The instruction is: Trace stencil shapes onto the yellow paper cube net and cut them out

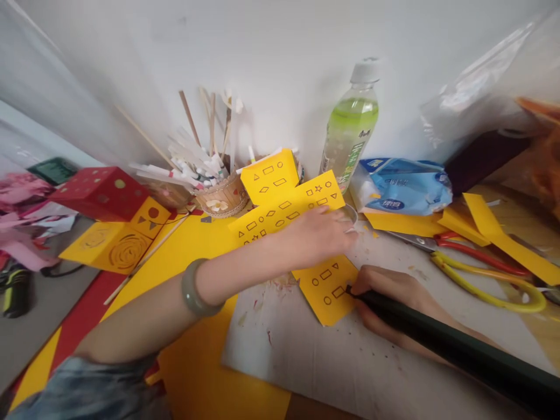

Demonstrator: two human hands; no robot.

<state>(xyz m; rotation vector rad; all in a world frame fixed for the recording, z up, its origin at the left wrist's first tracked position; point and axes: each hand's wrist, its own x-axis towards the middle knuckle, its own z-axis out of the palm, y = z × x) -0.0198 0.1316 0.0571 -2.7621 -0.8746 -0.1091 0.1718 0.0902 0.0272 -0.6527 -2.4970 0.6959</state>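
At frame centre, patterned yellow card (pixel 286 198) (likely light, easily creased, best edge-held) lies under the left hand (pixel 312 236), fingers slightly apart, while the right hand (pixel 391 283) pinches a dark pen (pixel 446 339).

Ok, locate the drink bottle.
In the head view, the bottle is right of centre, behind the yellow cutout and left of the blue packet.

Right hand (pixel 394 284) gripping pen (pixel 455 341), yellow card (pixel 322 290)

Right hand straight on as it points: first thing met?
Past its dark pen, the right hand would likely meet the yellow card, at the pen's tip; whether tip and card touch is unclear.
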